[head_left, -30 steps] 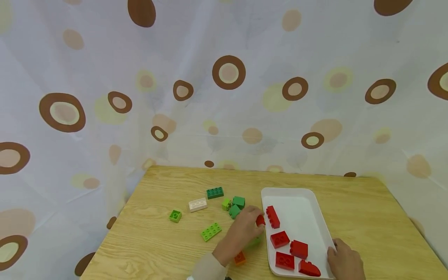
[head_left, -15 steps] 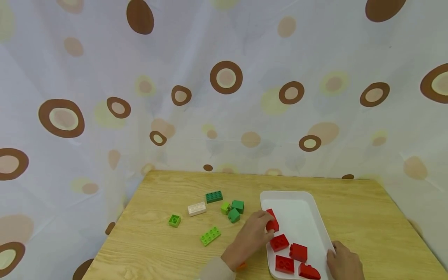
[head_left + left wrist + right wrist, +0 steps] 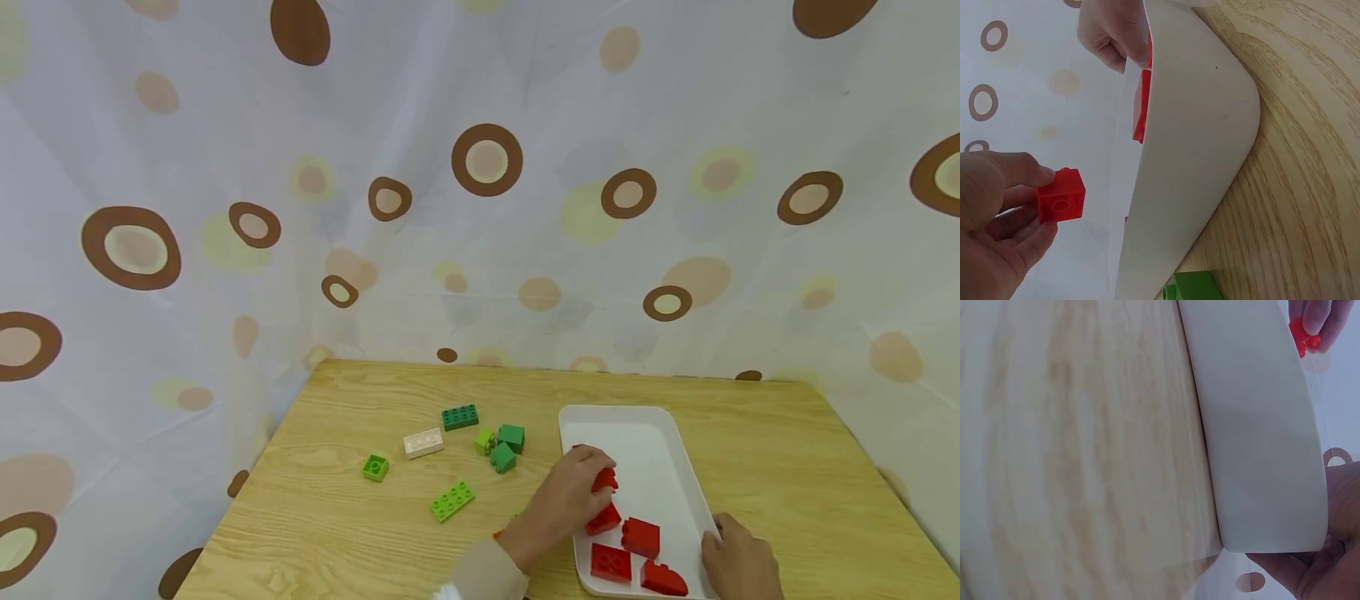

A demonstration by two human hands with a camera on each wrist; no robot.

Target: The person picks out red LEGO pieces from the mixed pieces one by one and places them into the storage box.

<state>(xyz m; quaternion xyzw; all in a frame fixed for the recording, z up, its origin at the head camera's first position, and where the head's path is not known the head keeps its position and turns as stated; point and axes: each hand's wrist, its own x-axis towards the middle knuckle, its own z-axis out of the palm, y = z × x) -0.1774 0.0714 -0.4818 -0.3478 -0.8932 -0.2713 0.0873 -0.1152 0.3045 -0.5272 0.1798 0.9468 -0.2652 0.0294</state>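
My left hand point(image 3: 564, 500) is over the left side of the white tray point(image 3: 667, 475), pinching a small red toy brick point(image 3: 1062, 195) between thumb and fingers. In the left wrist view that brick is held clear of the tray wall, its hollow underside showing. Below the hand in the head view, another red brick point(image 3: 602, 520) lies partly covered. More red bricks rest near the tray's front: a square one point(image 3: 641, 537), a studded one point(image 3: 611, 563) and a curved one point(image 3: 663, 577). My right hand point(image 3: 741, 560) grips the tray's right edge near its front corner.
Left of the tray, the wooden table bears a light green brick point(image 3: 453, 501), a small green one point(image 3: 376, 467), a white one point(image 3: 423, 442), a dark green one point(image 3: 460, 417) and a cluster of green bricks point(image 3: 512, 437). A spotted curtain point(image 3: 480, 250) hangs behind.
My left hand has carried the red brick rightward from beside the tray to above its inside. My right hand has stayed at the tray's edge.
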